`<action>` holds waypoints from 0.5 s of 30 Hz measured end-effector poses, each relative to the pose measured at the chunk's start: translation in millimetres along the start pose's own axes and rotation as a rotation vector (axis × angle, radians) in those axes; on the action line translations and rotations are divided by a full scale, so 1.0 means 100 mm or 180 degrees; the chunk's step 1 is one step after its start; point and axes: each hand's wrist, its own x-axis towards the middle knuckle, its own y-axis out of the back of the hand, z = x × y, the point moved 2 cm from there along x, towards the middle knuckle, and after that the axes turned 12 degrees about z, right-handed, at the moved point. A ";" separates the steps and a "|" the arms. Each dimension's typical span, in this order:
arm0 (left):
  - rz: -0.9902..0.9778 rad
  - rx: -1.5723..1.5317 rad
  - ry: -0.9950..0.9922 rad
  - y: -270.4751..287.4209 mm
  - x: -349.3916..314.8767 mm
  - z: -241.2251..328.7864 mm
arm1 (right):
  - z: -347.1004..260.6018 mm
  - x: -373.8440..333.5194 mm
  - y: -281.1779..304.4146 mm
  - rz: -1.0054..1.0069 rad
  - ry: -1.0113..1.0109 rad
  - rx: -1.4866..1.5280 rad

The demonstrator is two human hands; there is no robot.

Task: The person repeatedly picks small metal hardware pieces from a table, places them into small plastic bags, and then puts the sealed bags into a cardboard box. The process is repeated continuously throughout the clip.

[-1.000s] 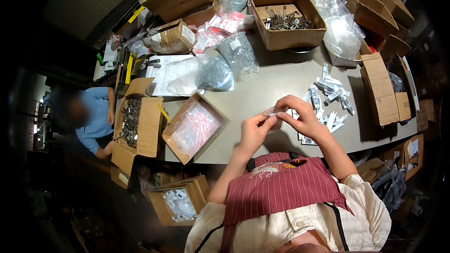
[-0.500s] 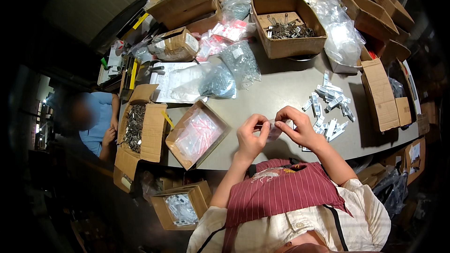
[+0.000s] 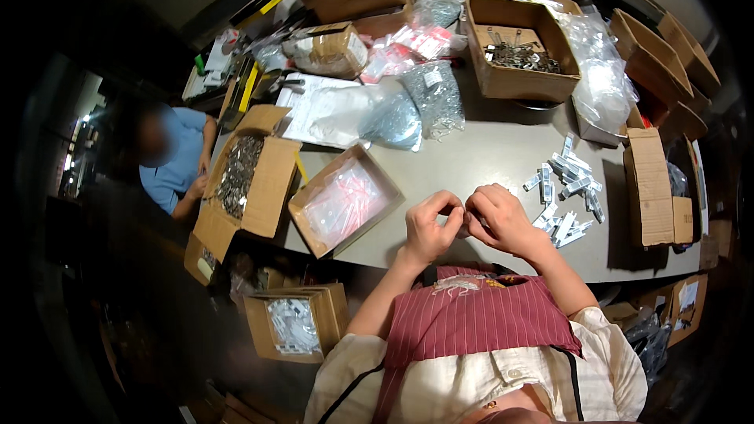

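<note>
Above the near edge of the table, my left hand (image 3: 432, 229) and my right hand (image 3: 504, 221) meet, thumbs and fingertips pinched together. Between them is a small clear plastic bag, now almost wholly hidden by the fingers. Right of my right hand lies a loose pile of short silvery-white metal pieces (image 3: 577, 180). To the left of my left hand stands a shallow cardboard box (image 3: 375, 218) holding flat clear plastic bags (image 3: 345, 198) with red-pink marks.
A carton of small metal parts (image 3: 267, 180) leans at the left, near a person in blue (image 3: 181, 145). Farther back are filled plastic bags (image 3: 393, 122), papers (image 3: 314, 114) and an open carton (image 3: 518, 82). More cartons (image 3: 652, 196) flank the right. Below sits another box (image 3: 334, 318).
My hands have drawn closer together, and the bag that showed between them is now mostly covered. The whole view has shifted, with the table's things appearing farther right.
</note>
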 end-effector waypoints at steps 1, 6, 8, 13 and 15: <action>-0.0014 0.0003 0.0041 0.04 -0.01 -0.04 | -0.04 0.03 0.01 -0.0061 0.0121 -0.0070; 0.0647 -0.0588 0.0689 0.43 -0.15 -0.17 | -0.14 0.12 -0.14 -0.0400 0.0520 -0.0109; 0.0905 -0.0888 0.0854 0.63 -0.25 -0.22 | -0.22 0.18 -0.25 -0.0504 0.0646 0.0061; 0.1949 -0.1770 0.1441 1.23 -0.58 -0.22 | -0.43 0.46 -0.68 -0.0841 0.0597 0.1081; 0.2564 -0.2268 0.1723 1.71 -0.84 -0.45 | -0.38 0.51 -1.01 -0.1005 0.0141 0.1221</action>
